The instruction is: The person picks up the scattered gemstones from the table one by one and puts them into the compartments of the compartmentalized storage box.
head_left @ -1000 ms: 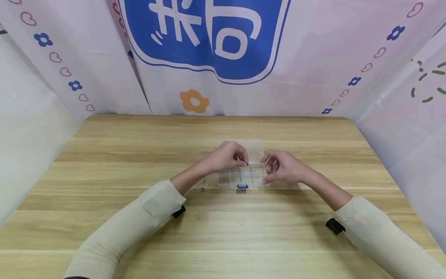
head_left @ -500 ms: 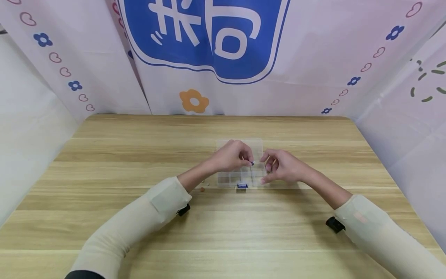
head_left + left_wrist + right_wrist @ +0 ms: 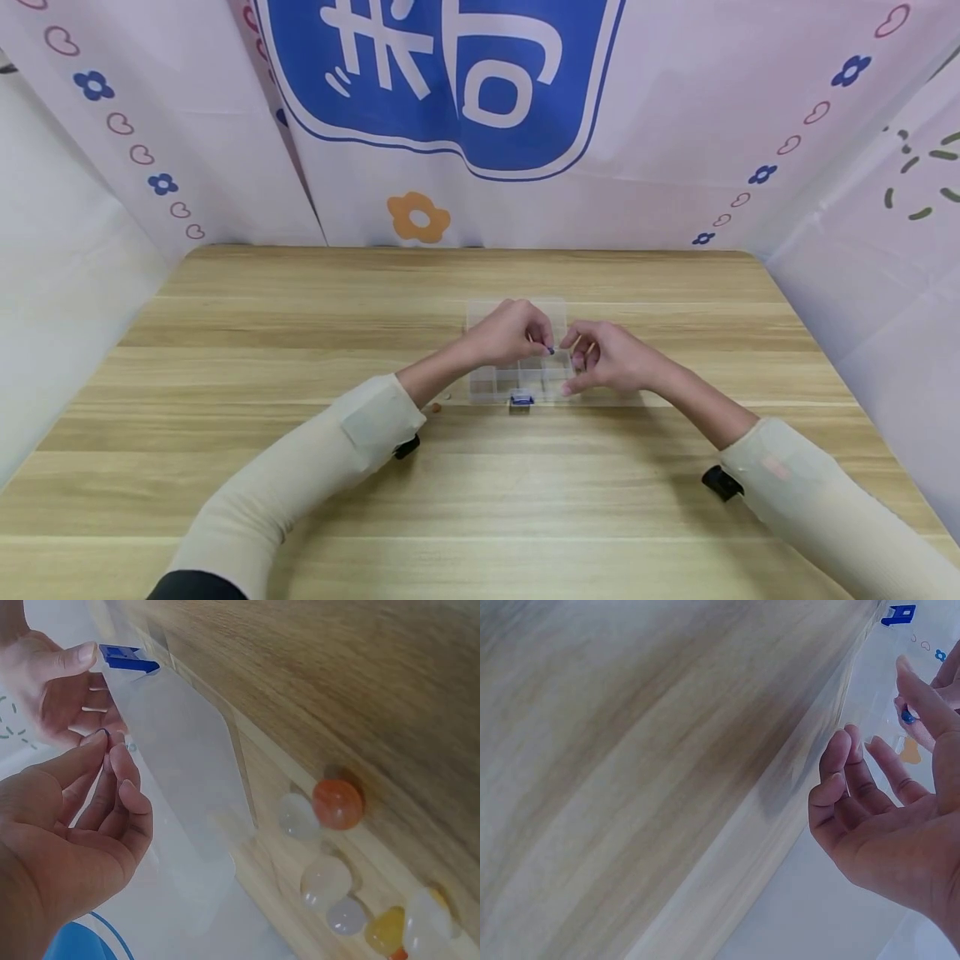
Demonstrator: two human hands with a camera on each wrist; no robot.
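left hand (image 3: 510,333): pinches a small blue bead (image 3: 551,351) at its fingertips, over the box's right-hand cells, clear of the dividers.
right hand (image 3: 603,360): fingers loosely curled, holding nothing, thumb against the clear compartment box (image 3: 491,386), likely steadying it.
box: lid open, blue latch (image 3: 521,402) facing the person.
loose beads (image 3: 330,847): clustered on the wooden table (image 3: 300,317) just left of the box, within reach.

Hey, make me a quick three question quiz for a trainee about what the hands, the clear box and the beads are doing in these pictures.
1. True or false: the left hand pinches a small blue bead over the clear compartment box.
2. Which hand rests against the box's right end? A. left hand B. right hand
3. Fill in: the loose beads lie on the wooden ____ beside the box.

Key: 1 true; 2 B; 3 table.
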